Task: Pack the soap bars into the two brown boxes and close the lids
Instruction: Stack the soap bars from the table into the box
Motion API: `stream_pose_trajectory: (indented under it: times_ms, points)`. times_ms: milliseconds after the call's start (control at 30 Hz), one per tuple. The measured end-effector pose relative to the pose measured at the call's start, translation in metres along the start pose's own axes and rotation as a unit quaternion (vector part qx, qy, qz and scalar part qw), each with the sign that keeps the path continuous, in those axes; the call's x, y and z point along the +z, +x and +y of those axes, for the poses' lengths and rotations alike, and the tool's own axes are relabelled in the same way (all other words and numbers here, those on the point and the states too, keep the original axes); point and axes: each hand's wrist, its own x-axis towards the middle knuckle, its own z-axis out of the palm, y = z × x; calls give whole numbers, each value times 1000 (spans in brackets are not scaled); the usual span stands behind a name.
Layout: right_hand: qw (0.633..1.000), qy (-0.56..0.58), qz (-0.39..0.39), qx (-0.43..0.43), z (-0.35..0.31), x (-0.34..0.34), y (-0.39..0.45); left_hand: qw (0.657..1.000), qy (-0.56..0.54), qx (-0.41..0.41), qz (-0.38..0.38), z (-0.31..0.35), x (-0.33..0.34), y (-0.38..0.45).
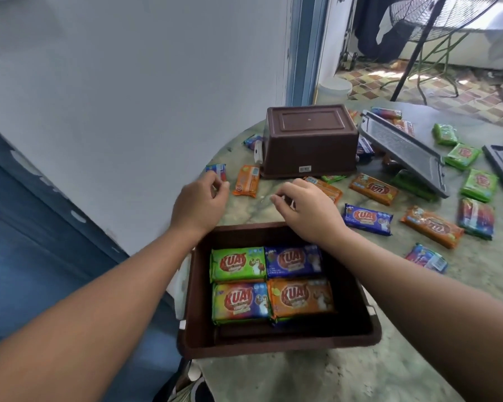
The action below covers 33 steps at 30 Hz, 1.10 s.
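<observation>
Just beyond the open brown box [276, 343], both hands [199, 203] hover loosely curled, holding nothing

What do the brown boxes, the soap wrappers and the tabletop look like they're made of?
Open brown box and upturned brown box: likely moulded plastic, given the smooth rims and raised panel lines. Soap wrappers, like the green bar: glossy printed film, probably plastic, crinkled at the ends. Tabletop: mottled green with veins, stone or a marble-look finish; I cannot tell which.
</observation>
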Motion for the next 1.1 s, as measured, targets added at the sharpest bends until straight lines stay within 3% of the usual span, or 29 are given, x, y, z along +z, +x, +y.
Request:
stream_pose_trajectory:
  times_ms: [367, 633, 800, 1100]
  points:
    - [974, -10, -160, 161, 20, 70, 120, 975, 115, -82, -171, -73, 57, 118]
    - [948, -32, -226, 220, 29, 123, 162, 935, 124, -265, -200, -88, 99, 170]
    - [941, -45, -240, 235, 31, 136, 168, 932, 147, -264, -199, -88, 116, 178]
    - [936, -74, -157, 307, 23, 147, 180, 941, 110, -268, -175, -94, 116, 166]
